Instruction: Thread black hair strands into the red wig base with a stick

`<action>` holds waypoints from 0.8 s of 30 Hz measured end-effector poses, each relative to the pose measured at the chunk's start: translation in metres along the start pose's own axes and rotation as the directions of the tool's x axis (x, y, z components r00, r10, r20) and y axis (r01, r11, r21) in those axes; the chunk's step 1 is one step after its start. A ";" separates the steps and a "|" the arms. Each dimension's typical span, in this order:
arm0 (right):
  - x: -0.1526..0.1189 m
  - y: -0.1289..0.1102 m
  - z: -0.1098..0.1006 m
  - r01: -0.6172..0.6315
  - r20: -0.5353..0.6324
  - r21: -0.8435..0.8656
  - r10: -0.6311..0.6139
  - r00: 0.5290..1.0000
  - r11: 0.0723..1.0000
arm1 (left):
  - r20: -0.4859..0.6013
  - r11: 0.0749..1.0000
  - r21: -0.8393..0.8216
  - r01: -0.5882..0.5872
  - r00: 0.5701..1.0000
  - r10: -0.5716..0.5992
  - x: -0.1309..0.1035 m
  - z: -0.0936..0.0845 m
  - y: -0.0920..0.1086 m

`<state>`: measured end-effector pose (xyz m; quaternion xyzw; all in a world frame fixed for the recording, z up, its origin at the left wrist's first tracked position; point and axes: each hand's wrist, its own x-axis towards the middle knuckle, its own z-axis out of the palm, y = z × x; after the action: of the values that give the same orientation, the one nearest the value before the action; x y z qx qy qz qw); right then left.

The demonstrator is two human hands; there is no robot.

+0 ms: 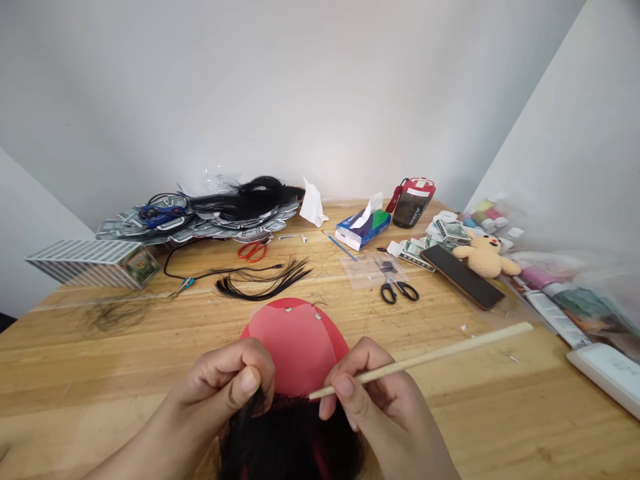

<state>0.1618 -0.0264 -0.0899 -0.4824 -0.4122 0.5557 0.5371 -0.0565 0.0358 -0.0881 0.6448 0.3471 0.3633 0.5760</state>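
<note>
In front of me is a rounded red form point(295, 343) with small metal dots near its top. Black hair point(295, 440) covers its near side, starting along a dark line across the red surface. My left hand point(235, 377) is closed, pinching a lock of the black hair between thumb and fingers at the left end of that line. My right hand point(373, 397) grips a pale wooden stick point(440, 353) like a pencil. The stick's tip touches or nearly touches the hair line, and its long end points up to the right.
A loose hair bundle point(265, 283) lies beyond the red form, with black scissors point(397, 287) to its right. Farther back are red-handled scissors point(253, 251), a tissue pack point(363, 227) and a bottle point(414, 203). A phone point(463, 277) and crocheted toy point(485, 255) lie right; a striped box point(95, 263) left.
</note>
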 end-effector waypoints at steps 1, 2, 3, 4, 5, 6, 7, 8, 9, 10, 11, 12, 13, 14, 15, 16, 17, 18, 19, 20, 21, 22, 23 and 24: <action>0.001 -0.001 -0.001 -0.005 0.005 0.008 0.005 1.000 1.000 | 0.000 1.000 -0.001 0.001 1.000 -0.001 0.001 0.001 0.001; 0.001 -0.001 -0.001 -0.015 0.014 0.021 0.015 1.000 1.000 | -0.005 1.000 -0.002 0.007 1.000 -0.007 0.002 0.002 0.002; 0.002 -0.001 -0.002 -0.027 0.025 0.037 0.027 0.999 0.999 | -0.007 1.000 -0.002 0.009 1.000 -0.009 0.003 0.003 0.002; 0.003 -0.001 -0.003 -0.041 0.037 0.052 0.039 0.999 0.998 | -0.008 1.000 -0.005 0.015 1.000 -0.015 0.003 0.003 0.003; 0.004 -0.001 -0.004 -0.050 0.053 0.066 0.046 0.997 0.997 | -0.010 1.000 -0.009 0.019 1.000 -0.019 0.003 0.004 0.004; 0.006 0.000 -0.004 -0.053 0.069 0.075 0.048 0.997 0.996 | -0.009 1.000 -0.013 0.022 1.000 -0.022 0.003 0.004 0.004; 0.007 0.001 -0.005 -0.053 0.085 0.078 0.047 0.995 0.996 | -0.009 0.999 -0.018 0.026 1.000 -0.026 0.003 0.004 0.005; 0.008 0.002 -0.006 -0.049 0.099 0.079 0.041 0.994 0.996 | -0.011 0.999 -0.025 0.031 0.999 -0.031 0.003 0.005 0.005; 0.008 0.003 -0.006 -0.043 0.107 0.081 0.035 0.994 0.996 | -0.011 0.999 -0.030 0.036 0.999 -0.037 0.003 0.005 0.005; 0.009 0.003 -0.006 -0.040 0.111 0.083 0.030 0.993 0.996 | -0.013 0.998 -0.035 0.044 0.999 -0.045 0.003 0.006 0.005; 0.010 0.004 -0.006 -0.039 0.112 0.086 0.029 0.993 0.996 | -0.014 0.998 -0.039 0.052 0.999 -0.053 0.004 0.006 0.005; 0.011 0.004 -0.005 -0.037 0.109 0.092 0.027 0.994 0.995 | -0.013 0.997 -0.041 0.060 0.998 -0.061 0.004 0.007 0.005; 0.011 0.004 -0.005 -0.034 0.103 0.099 0.024 0.994 0.995 | -0.012 0.997 -0.042 0.065 0.998 -0.066 0.004 0.007 0.005; 0.011 0.003 -0.004 -0.038 0.098 0.104 0.028 0.995 0.994 | -0.010 0.997 -0.043 0.069 0.998 -0.070 0.004 0.007 0.004; 0.012 0.002 -0.003 -0.045 0.093 0.110 0.035 0.995 0.993 | -0.006 0.997 -0.042 0.072 0.997 -0.072 0.004 0.006 0.004; 0.012 0.001 -0.002 -0.053 0.086 0.116 0.043 0.995 0.992 | 0.001 0.997 -0.041 0.073 0.997 -0.073 0.004 0.005 0.003; 0.012 0.000 -0.002 -0.062 0.084 0.115 0.052 0.995 0.991 | 0.009 0.997 -0.039 0.073 0.997 -0.072 0.003 0.004 0.002; 0.012 -0.002 -0.001 -0.070 0.085 0.107 0.061 0.995 0.992 | 0.017 0.997 -0.039 0.074 0.997 -0.073 0.003 0.003 0.001; 0.011 -0.003 -0.001 -0.078 0.090 0.092 0.070 0.993 0.993 | 0.025 0.997 -0.038 0.073 0.997 -0.072 0.003 0.002 0.000; 0.011 -0.003 -0.001 -0.084 0.092 0.076 0.077 0.993 0.994 | 0.032 0.997 -0.038 0.073 0.997 -0.072 0.003 0.001 0.000; 0.010 -0.004 -0.001 -0.088 0.090 0.061 0.083 0.993 0.994 | 0.038 0.997 -0.037 0.071 0.997 -0.069 0.003 0.001 -0.001; 0.009 -0.004 -0.001 -0.094 0.086 0.048 0.090 0.992 0.994 | 0.043 0.997 -0.038 0.069 0.997 -0.067 0.003 0.000 0.000; 0.008 -0.004 0.000 -0.095 0.075 0.043 0.092 0.993 0.995 | 0.045 0.997 -0.037 0.068 0.997 -0.066 0.003 0.000 0.000; 0.007 -0.003 0.000 -0.097 0.061 0.041 0.094 0.994 0.994 | 0.047 0.997 -0.033 0.065 0.997 -0.064 0.004 0.001 0.001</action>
<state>0.1624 -0.0188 -0.0875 -0.4730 -0.3921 0.6038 0.5078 -0.0541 0.0385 -0.0871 0.6314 0.3481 0.3356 0.6063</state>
